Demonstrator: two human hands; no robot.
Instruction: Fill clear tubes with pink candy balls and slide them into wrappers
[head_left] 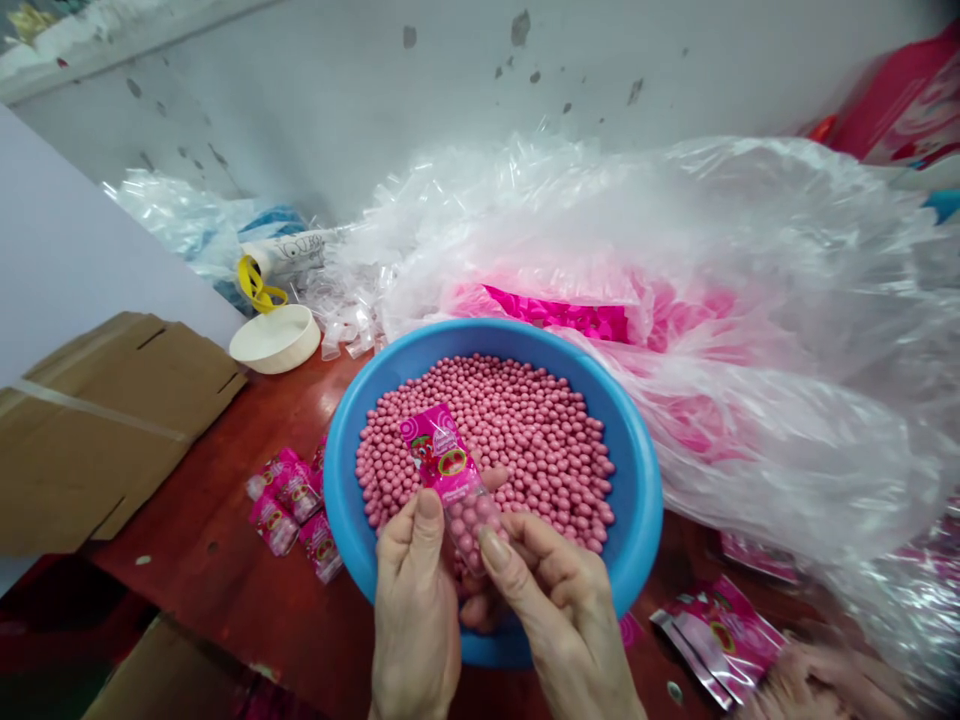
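My left hand and my right hand both pinch a pink printed packet above a blue plastic basin. The packet's clear lower part holds several pink round candies. The basin is filled with many loose pink candies, and my hands are over its near rim. A small pile of filled packets lies on the table left of the basin. At lower right, a co-worker's blurred hand sits beside flat pink packets.
A huge clear plastic bag with pink packets inside bulges behind and right of the basin. A cardboard box stands at left on the red-brown table. Behind are a white round dish, a yellow strap and a plastic film roll.
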